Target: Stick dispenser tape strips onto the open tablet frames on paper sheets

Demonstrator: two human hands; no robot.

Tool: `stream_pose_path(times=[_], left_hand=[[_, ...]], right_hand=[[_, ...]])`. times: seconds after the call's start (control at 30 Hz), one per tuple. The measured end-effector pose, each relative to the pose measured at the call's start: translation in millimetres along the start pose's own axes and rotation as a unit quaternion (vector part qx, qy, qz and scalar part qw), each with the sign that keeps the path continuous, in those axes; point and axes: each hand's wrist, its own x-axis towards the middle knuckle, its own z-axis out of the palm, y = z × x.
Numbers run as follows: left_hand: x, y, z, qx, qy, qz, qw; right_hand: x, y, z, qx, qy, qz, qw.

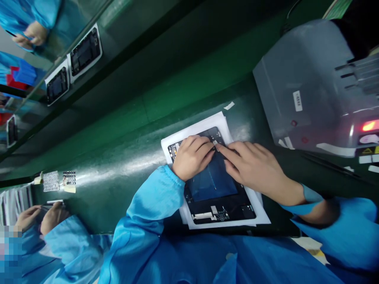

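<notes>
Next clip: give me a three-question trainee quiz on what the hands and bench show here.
1. True or false: both hands rest on the opened tablet.
2. What lies directly under the tablet? A) white sheet B) red tray C) bare belt
3. Fill in: the grey machine stands beside the person's ____ hand.

Key
1. True: the left hand and right hand meet near the tablet's far edge, fingertips on a small pale strip.
2. A: the white sheet on the green bench.
3. right
</notes>
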Motion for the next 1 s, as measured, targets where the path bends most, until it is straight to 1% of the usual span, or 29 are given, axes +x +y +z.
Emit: stream_pose_path(times=[0.17, 0.23, 0.3, 0.33, 0.4, 0.47, 0.5, 0.53, 0.57, 0.63, 0.7, 0.77, 0.8, 0.9, 0.97, 1.0], left_hand=[[5.0, 1.1, 7.4, 0.036, 0.04, -0.001, 0.999], [3.5, 1.8, 11.2, 0.027, 0.039, -0.007, 0.999], [-7.5, -0.7, 11.4, -0.004, 0.025, -0.027, 0.999], [-17.1, -4.1, 8.9, -0.02, 0.02, -0.051, 0.998], [-41.4, -16.0, -2.1, -0.043, 0.031, -0.14, 0.989], [-64.0, -32.7, -18.9, -0.048, 0.077, -0.267, 0.959], [-71.5, -41.5, -27.6, -0.062, 0.099, -0.316, 0.942], [-75.3, -49.7, -35.3, -0.089, 0.101, -0.348, 0.928], [-75.3, -57.0, -41.4, -0.12, 0.088, -0.361, 0.921], [-66.2, -68.8, -48.1, -0.161, 0.053, -0.359, 0.918], [-51.1, -76.6, -49.4, -0.176, 0.019, -0.342, 0.923], [-38.5, -79.6, -48.6, -0.183, -0.005, -0.323, 0.929], [-34.8, -78.7, -48.2, -0.17, -0.006, -0.305, 0.937], [-35.2, -66.8, -47.5, -0.06, 0.027, -0.228, 0.971], [-40.4, -55.2, -48.3, 0.002, 0.055, -0.195, 0.979], [-42.6, -49.8, -49.1, 0.004, 0.071, -0.201, 0.977]], right_hand=[[1.1, -0.9, -0.5, -0.013, -0.011, -0.002, 1.0], [2.1, -1.2, -0.7, -0.016, -0.015, -0.002, 1.0], [2.9, -1.1, -1.0, -0.016, -0.01, -0.002, 1.0], [3.2, -0.8, -1.2, -0.014, -0.003, -0.002, 1.0], [3.4, 0.0, -1.6, -0.005, 0.011, -0.004, 1.0], [3.4, 1.0, -2.2, 0.007, 0.027, -0.01, 1.0], [3.4, 1.4, -2.5, 0.012, 0.033, -0.014, 0.999], [3.3, 1.8, -2.7, 0.016, 0.039, -0.018, 0.999], [3.3, 2.1, -2.8, 0.018, 0.045, -0.023, 0.999], [2.9, 2.5, -2.5, 0.02, 0.052, -0.029, 0.998], [2.0, 3.0, -1.1, 0.019, 0.052, -0.03, 0.998], [0.1, 3.9, 1.8, 0.017, 0.049, -0.027, 0.998], [-1.2, 4.6, 3.7, 0.016, 0.047, -0.024, 0.998], [-5.7, 7.0, 9.7, 0.023, 0.036, -0.018, 0.999], [-8.6, 8.4, 12.4, 0.029, 0.026, -0.012, 0.999], [-9.9, 8.9, 13.1, 0.033, 0.021, -0.009, 0.999]])
